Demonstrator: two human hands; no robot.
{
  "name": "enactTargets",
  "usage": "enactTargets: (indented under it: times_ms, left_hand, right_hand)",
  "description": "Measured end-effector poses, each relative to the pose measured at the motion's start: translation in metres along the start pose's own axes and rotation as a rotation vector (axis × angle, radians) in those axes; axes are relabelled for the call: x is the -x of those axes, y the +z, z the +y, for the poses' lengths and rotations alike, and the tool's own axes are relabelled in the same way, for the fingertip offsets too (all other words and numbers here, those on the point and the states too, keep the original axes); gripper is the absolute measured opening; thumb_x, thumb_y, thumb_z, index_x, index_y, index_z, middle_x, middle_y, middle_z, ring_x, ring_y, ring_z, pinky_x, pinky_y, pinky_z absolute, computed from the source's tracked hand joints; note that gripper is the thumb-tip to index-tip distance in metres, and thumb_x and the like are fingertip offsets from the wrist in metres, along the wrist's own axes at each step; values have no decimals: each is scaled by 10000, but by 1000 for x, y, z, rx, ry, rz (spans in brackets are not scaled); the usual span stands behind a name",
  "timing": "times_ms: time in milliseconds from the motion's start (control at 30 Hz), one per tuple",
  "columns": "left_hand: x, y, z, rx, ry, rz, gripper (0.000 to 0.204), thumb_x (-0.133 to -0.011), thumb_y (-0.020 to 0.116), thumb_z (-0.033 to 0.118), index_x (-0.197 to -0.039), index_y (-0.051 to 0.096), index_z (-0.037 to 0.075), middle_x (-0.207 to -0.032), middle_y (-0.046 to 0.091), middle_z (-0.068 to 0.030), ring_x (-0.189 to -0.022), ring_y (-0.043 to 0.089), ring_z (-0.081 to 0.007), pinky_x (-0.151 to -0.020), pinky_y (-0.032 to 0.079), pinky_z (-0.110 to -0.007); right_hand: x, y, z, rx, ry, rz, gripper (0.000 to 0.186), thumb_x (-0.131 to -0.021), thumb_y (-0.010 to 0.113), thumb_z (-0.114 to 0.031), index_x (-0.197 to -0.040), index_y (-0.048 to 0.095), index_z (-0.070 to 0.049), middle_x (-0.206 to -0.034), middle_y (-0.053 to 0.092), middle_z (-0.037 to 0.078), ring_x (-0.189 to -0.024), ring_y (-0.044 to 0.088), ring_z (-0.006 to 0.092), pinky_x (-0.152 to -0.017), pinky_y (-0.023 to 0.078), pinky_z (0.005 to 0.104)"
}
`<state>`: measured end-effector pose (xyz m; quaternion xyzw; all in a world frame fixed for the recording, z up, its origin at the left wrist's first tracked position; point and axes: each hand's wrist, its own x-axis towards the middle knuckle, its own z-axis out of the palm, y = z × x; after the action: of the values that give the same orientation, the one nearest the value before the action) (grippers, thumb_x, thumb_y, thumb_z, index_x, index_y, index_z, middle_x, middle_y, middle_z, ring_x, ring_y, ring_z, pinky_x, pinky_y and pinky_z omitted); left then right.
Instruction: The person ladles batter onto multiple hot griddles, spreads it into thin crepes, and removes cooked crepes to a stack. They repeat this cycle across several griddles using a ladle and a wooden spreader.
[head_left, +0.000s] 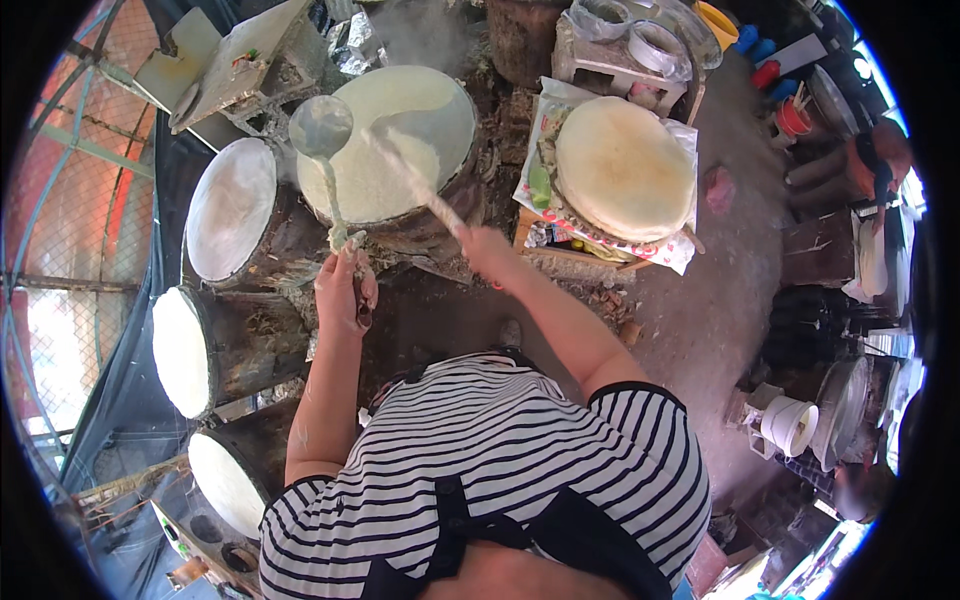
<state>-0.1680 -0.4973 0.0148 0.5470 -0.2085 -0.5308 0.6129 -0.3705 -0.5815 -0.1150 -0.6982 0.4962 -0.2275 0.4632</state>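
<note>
At far left, a mesh fence [100,215] stands beyond a row of dark drum-shaped stoves. Three round tops, a whitish-grey griddle [232,210], a white disc [180,352] and a nearer white disc [226,484], run from far to near along the left side. To their right, the left hand [345,292] is closed round the handle end of a metal ladle [321,126]; the ladle's long axis runs near to far, leaning slightly left, with its round bowl at the far end, over the left part of a large round griddle [458,125]. A pale, wet-looking batter [375,185] covers most of this griddle, a greyer arc showing at its far right. Crossing the right half, a pale stick [415,185] slants from near right to far left, its far tip above or on the batter; contact cannot be told. The right hand [485,255] clenches the stick's near end. Farther right, a pale, lightly browned round flatbread [625,165] lies on printed paper [682,262] over a wooden crate [575,258]. At far right, a white bucket [790,425] rests on its side beside another round-topped stove.
</note>
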Motion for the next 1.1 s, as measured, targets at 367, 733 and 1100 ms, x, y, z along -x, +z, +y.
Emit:
enactTargets:
  times_ms: [367,733,1100]
  left_hand:
    - [-1,12,-10,4,6,25,255,-897,572,260,-809,491,35,-666,501,-31,-381,417,-103,-305,346,-239]
    - [2,23,-10,-5,0,90,253,-903,561,262,-807,485,41,-657,500,-30,-378,418,-105,-300,344,-241]
    - [-17,-7,-14,-7,-17,82,243,-915,534,263,-859,494,30,-721,494,-25,-379,387,-77,-287,309,-222]
  right_hand:
    - [-7,13,47,176,-29,50,516,-939,346,-404,-779,597,18,-644,608,218,-577,596,398,-557,489,481]
    - [-17,-31,43,459,38,-69,343,-941,384,-288,-888,570,-5,-745,606,216,-727,619,367,-596,487,479]
    - [-57,-67,39,583,-75,121,349,-943,373,-336,-904,553,-40,-719,607,185,-672,598,376,-584,470,483]
